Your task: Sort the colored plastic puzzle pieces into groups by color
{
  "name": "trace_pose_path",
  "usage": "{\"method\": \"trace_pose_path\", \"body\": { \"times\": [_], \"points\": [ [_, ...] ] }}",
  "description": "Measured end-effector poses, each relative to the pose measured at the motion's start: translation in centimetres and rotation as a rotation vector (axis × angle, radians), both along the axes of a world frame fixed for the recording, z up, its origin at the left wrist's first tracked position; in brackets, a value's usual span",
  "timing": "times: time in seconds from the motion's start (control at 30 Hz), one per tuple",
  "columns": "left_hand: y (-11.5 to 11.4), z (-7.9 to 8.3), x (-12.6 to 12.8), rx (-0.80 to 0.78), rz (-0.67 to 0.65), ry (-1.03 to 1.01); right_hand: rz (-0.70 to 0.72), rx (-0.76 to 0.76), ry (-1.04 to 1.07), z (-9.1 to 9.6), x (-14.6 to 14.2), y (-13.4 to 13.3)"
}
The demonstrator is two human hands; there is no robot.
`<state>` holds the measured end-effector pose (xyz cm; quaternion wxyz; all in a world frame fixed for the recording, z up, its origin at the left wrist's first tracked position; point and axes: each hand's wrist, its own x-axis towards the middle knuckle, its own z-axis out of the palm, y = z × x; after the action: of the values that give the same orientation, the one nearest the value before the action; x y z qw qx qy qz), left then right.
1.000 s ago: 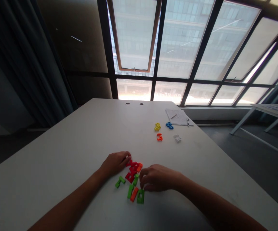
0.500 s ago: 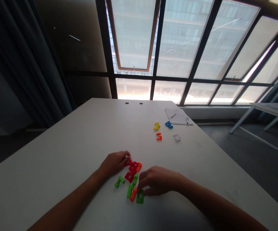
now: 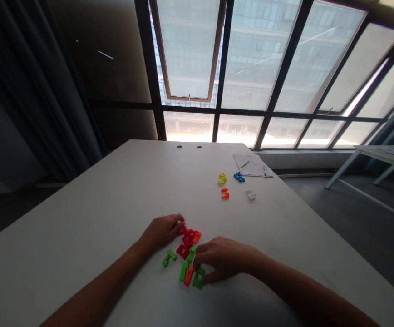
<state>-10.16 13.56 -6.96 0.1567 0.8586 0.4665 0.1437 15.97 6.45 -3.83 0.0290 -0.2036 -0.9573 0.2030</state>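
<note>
Left hand (image 3: 161,230): fingers (image 3: 179,220) curled, touching the red plastic pieces (image 3: 186,239); grip unclear.
Right hand (image 3: 223,259): fingers (image 3: 199,260) curved down, just beside the green hollow piece (image 3: 199,278); cannot tell if gripping.
Between the hands: an orange bar (image 3: 189,275) beside a green bar (image 3: 184,271).
Farther along the white table (image 3: 81,218): yellow (image 3: 222,179), blue (image 3: 239,177), orange (image 3: 224,194) and white (image 3: 250,195) pieces.
</note>
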Motion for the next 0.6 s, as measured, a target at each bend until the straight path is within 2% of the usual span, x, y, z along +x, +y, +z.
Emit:
{"method": "trace_pose_path", "body": {
  "times": [0.17,0.23,0.3,0.37,0.47,0.6],
  "points": [
    [-0.1,-0.1,0.0,0.001,-0.004,-0.007,-0.007,-0.059,0.053,1.2,0.4,0.3],
    [-0.1,-0.1,0.0,0.005,-0.004,-0.005,-0.09,-0.086,0.087,1.8,1.2,1.0],
    [-0.1,-0.3,0.0,0.008,-0.002,0.001,-0.248,-0.079,0.134,2.0,2.4,2.2],
    [0.0,-0.3,0.0,0.007,-0.002,0.009,-0.443,-0.03,0.2,1.4,3.8,3.6],
    [0.0,-0.4,0.0,0.001,-0.005,0.015,-0.688,0.082,0.286,-0.3,6.0,6.0],
    [0.1,-0.4,-0.1,-0.003,-0.01,0.015,-0.766,0.117,0.296,-2.8,7.9,8.0]
  ]
}}
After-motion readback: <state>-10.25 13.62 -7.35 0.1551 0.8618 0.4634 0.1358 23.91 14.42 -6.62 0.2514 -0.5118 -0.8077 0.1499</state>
